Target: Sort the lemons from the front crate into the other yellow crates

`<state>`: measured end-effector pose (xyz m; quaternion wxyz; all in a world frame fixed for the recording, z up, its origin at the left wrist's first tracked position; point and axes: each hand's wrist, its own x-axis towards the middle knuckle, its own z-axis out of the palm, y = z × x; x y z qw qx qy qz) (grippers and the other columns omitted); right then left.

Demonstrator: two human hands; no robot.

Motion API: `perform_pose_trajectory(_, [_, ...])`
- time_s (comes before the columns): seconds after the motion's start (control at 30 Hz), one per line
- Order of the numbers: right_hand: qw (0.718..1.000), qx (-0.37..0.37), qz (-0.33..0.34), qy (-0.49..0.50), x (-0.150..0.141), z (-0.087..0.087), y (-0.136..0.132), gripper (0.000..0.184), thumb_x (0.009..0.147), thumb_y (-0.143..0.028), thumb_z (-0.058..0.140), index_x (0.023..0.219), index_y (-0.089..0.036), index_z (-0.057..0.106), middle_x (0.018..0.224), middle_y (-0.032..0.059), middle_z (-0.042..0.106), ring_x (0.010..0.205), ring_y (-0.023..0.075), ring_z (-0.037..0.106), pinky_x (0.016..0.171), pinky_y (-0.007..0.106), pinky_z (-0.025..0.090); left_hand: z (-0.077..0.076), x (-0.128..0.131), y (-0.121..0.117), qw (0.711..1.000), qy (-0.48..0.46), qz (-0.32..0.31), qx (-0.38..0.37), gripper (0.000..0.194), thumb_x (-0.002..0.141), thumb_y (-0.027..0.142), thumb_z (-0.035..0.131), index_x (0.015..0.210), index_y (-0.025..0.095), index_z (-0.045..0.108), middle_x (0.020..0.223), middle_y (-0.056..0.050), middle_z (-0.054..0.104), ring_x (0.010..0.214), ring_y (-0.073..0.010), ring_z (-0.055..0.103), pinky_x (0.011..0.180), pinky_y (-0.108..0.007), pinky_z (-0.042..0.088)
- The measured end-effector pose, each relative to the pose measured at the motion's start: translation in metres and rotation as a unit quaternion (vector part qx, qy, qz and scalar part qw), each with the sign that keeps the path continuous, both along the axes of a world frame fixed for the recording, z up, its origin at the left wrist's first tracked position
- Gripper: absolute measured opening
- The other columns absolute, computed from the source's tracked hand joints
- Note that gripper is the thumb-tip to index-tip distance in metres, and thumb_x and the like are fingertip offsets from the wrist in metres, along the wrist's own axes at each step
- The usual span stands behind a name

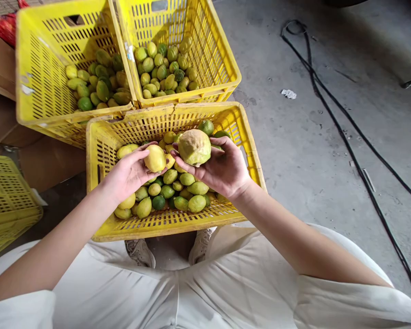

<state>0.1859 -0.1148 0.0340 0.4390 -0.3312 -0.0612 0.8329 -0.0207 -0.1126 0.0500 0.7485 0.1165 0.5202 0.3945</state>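
Over the nearest yellow crate (178, 225), both my hands hold fruit. My left hand (132, 171) is closed around a yellow lemon (155, 158), thumb on top. In the upturned palm of my right hand (226, 171) rests a much larger, lumpy lemon (194, 147), pale brown on top and greenish-yellow below, with fingers curled under it. The two fruits are side by side, a small gap apart. Beneath them lie many green and yellow lemons (197, 203), some hidden by my hands.
Two more yellow crates stand behind, with green-yellow lemons (102, 91) in the left one and smaller lemons (162, 71) in the right one. Another yellow crate (10, 201) is at far left, near cardboard (51, 162). A black cable (349, 160) crosses the concrete floor.
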Motion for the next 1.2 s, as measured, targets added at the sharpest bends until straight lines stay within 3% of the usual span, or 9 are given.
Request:
perform_pose_trajectory(0.17, [0.999,0.013,-0.006,-0.03,0.0,0.003,-0.003,0.032,0.086,-0.043,0.075,0.11,-0.025,0.067,0.108,0.0058,0.079,0.109,0.0281,0.077,0.09,0.046,0.068,-0.006,-0.003,-0.003,0.999,0.037,-0.035,0.0,0.004,0.084,0.015,0.074,0.087,0.014,0.071,0.078,-0.003,0.07,0.066,-0.0139,0.069,0.06,-0.023,0.06])
perform_pose_trajectory(0.27, [0.999,0.014,-0.005,-0.049,-0.002,0.003,-0.005,0.031,0.081,-0.04,0.082,0.105,-0.025,0.069,0.103,0.0038,0.08,0.104,0.0257,0.078,0.089,0.04,0.069,-0.007,-0.003,-0.001,0.998,0.054,-0.011,-0.024,0.009,0.082,0.011,0.075,0.086,0.014,0.068,0.079,-0.004,0.071,0.064,-0.013,0.069,0.056,-0.02,0.058])
perform_pose_trajectory(0.37, [0.998,0.003,0.006,-0.06,-0.003,0.0,-0.005,0.028,0.078,-0.033,0.085,0.099,-0.022,0.07,0.1,0.0047,0.08,0.103,0.0247,0.078,0.092,0.036,0.067,-0.006,-0.003,0.004,0.995,0.062,0.031,-0.068,0.006,0.09,0.016,0.07,0.088,0.015,0.065,0.075,-0.004,0.069,0.058,-0.0127,0.066,0.054,-0.021,0.057])
perform_pose_trajectory(0.47, [0.998,-0.001,0.02,-0.053,-0.003,-0.003,-0.004,0.024,0.08,-0.033,0.08,0.097,-0.02,0.07,0.102,0.0073,0.08,0.107,0.028,0.078,0.098,0.041,0.065,0.0,-0.002,0.008,0.991,0.036,0.091,-0.096,0.018,0.101,0.025,0.052,0.097,0.014,0.066,0.076,-0.008,0.071,0.064,-0.0169,0.07,0.061,-0.027,0.062])
perform_pose_trajectory(0.57, [0.999,0.001,0.038,-0.017,-0.002,0.001,-0.003,0.023,0.083,-0.035,0.068,0.099,-0.018,0.07,0.107,0.0113,0.08,0.117,0.0339,0.074,0.102,0.052,0.063,0.006,-0.001,0.009,0.989,0.005,0.13,-0.078,0.027,0.099,0.017,0.039,0.105,0.015,0.065,0.085,-0.01,0.075,0.08,-0.0227,0.076,0.073,-0.034,0.066])
perform_pose_trajectory(0.7, [0.999,0.003,0.039,0.014,-0.004,0.006,-0.001,0.025,0.085,-0.03,0.059,0.105,-0.017,0.069,0.111,0.0118,0.079,0.122,0.0336,0.072,0.103,0.055,0.062,0.007,-0.001,0.008,0.992,0.004,0.113,-0.052,0.022,0.097,0.011,0.044,0.105,0.015,0.065,0.092,-0.011,0.077,0.086,-0.0232,0.077,0.077,-0.035,0.066])
perform_pose_trajectory(0.83, [1.0,0.001,0.0,-0.018,-0.005,0.005,-0.003,0.019,0.09,-0.036,0.069,0.103,-0.023,0.069,0.102,0.0047,0.079,0.111,0.027,0.075,0.094,0.045,0.067,0.001,-0.002,0.004,0.996,0.039,0.069,-0.028,0.005,0.095,0.016,0.06,0.093,0.016,0.065,0.083,-0.007,0.074,0.072,-0.0179,0.072,0.066,-0.029,0.061])
perform_pose_trajectory(1.0, [0.999,-0.001,-0.009,-0.046,-0.004,0.0,-0.005,0.02,0.084,-0.033,0.08,0.098,-0.023,0.069,0.096,0.0027,0.078,0.097,0.0226,0.077,0.084,0.034,0.068,-0.001,-0.001,0.0,0.998,0.043,0.021,-0.044,0.007,0.089,0.018,0.067,0.084,0.016,0.063,0.073,-0.004,0.067,0.06,-0.0144,0.066,0.052,-0.021,0.051])
perform_pose_trajectory(1.2, [1.0,0.001,-0.014,-0.007,-0.001,0.003,-0.001,0.021,0.086,-0.032,0.066,0.103,-0.021,0.069,0.102,0.008,0.078,0.112,0.0317,0.074,0.095,0.052,0.065,0.009,-0.002,0.004,0.996,0.014,0.058,-0.07,0.024,0.097,0.023,0.045,0.097,0.015,0.067,0.077,-0.01,0.071,0.068,-0.0213,0.072,0.057,-0.029,0.06])
